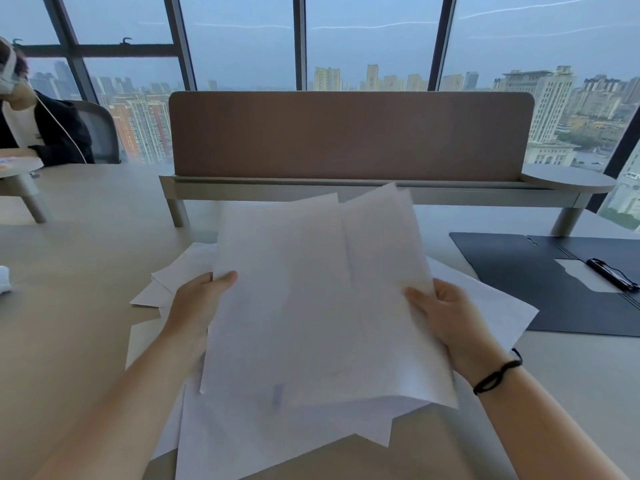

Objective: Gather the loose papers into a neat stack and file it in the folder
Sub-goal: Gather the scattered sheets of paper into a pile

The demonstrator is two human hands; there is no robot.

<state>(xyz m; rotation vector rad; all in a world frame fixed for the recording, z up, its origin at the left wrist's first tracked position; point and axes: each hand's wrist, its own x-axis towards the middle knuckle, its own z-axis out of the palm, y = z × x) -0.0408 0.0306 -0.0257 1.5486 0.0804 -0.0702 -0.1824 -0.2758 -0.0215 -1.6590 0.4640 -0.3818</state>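
A pale beige, smooth-topped desk (86, 237) runs across the view, and scattered flat white sheets of loose paper (180, 271) lie on it at the left, corners fanned out at odd angles. The left hand (195, 306) reaches in from below with the forearm angled up, thumb curled over the front of a lifted bundle of thin, slightly translucent white papers (311, 289) and the other fingers hidden behind it. The bundle is raised above the desk, its top edges uneven and splayed. The right hand (446, 317), a black cord band (495, 374) on its wrist, clamps the bundle's right edge, thumb in front. Further right, an open dark matte folder (519, 271) lies flat, a black metal clip (611, 273) on it.
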